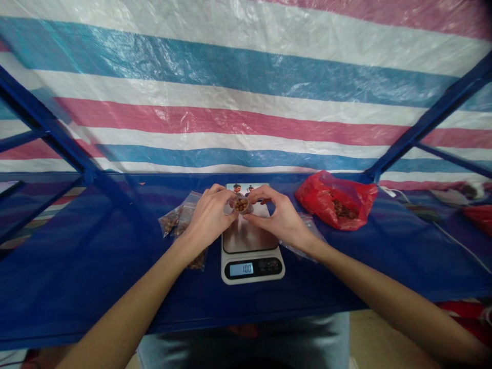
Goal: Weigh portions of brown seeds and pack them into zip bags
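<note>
A small clear cup of brown pieces [241,205] sits over the steel plate of a white digital scale [249,259], whose display shows digits. My left hand [209,215] curls its fingers against the cup's left side. My right hand [279,215] pinches the cup's right rim with thumb and forefinger. Both hands hover above the scale's back half.
Small clear bags of brown pieces [175,220] lie left of the scale, partly under my left wrist. A red plastic bag [338,200] holding more brown pieces lies to the right. More clear bags [307,225] lie under my right wrist. The blue table [96,277] ends at a striped tarp.
</note>
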Action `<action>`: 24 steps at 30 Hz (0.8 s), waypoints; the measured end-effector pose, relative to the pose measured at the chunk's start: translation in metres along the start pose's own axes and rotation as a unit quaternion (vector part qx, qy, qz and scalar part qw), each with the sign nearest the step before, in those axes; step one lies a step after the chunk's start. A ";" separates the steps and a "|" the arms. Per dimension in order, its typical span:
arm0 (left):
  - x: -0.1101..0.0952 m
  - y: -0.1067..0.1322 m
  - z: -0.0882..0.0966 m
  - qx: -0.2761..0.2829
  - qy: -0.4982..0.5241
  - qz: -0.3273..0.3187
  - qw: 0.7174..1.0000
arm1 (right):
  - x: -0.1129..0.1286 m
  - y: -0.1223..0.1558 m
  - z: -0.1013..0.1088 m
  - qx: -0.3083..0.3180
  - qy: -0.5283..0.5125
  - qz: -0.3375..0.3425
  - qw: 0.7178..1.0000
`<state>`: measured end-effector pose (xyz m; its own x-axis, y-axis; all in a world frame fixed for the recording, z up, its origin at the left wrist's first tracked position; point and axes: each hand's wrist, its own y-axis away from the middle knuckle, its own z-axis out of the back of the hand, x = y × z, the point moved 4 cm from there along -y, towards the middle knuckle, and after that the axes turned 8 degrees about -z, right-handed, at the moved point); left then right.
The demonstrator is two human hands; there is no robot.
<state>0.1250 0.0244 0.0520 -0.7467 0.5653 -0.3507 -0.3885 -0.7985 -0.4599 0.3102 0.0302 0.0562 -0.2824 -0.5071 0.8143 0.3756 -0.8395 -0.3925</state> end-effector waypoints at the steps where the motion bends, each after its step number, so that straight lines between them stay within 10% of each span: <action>1: 0.001 0.000 0.000 -0.003 0.006 0.008 1.000 | 0.003 -0.002 0.000 0.001 0.005 0.006 1.000; 16: 0.006 0.001 0.006 -0.073 0.136 0.074 0.985 | 0.056 -0.032 -0.002 0.092 0.191 0.161 0.964; 24: 0.011 -0.001 0.012 -0.113 0.289 0.085 0.947 | 0.038 -0.033 0.054 -0.039 0.175 0.088 0.980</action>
<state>0.1108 0.0291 0.0580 -0.3427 0.5043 -0.7926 -0.1146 -0.8598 -0.4976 0.3344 0.0490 0.1229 -0.5094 -0.6702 0.5397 0.3819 -0.7381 -0.5562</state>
